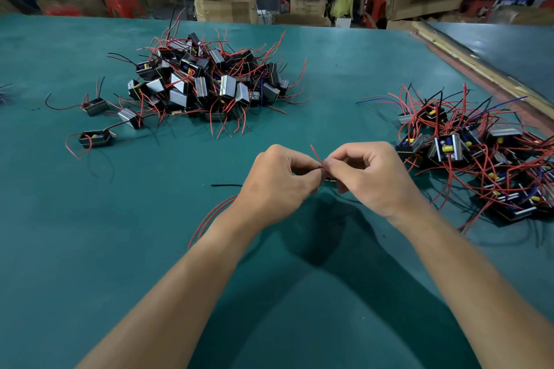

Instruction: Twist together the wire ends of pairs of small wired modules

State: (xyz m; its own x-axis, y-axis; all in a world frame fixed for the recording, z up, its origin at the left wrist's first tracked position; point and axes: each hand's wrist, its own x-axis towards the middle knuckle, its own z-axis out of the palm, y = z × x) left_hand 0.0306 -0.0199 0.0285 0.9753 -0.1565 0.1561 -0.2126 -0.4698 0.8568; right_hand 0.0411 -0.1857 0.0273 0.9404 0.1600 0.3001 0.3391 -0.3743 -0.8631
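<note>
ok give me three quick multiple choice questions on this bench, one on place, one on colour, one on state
1. The tall heap of small black wired modules lies on the teal-green table:
A. beyond the hands, to the left
B. under the forearms
C. on a cardboard box

2. The thin wire end sticking up between the hands is:
A. white
B. red
C. yellow

3. The left hand and right hand are:
A. flat on the table
B. reaching into the heap
C. pinching the wire between fingertips

Answers:
1 A, the heap sits past the left hand.
2 B, its insulation is red.
3 C, both hands' fingers curl onto the wire.
</note>
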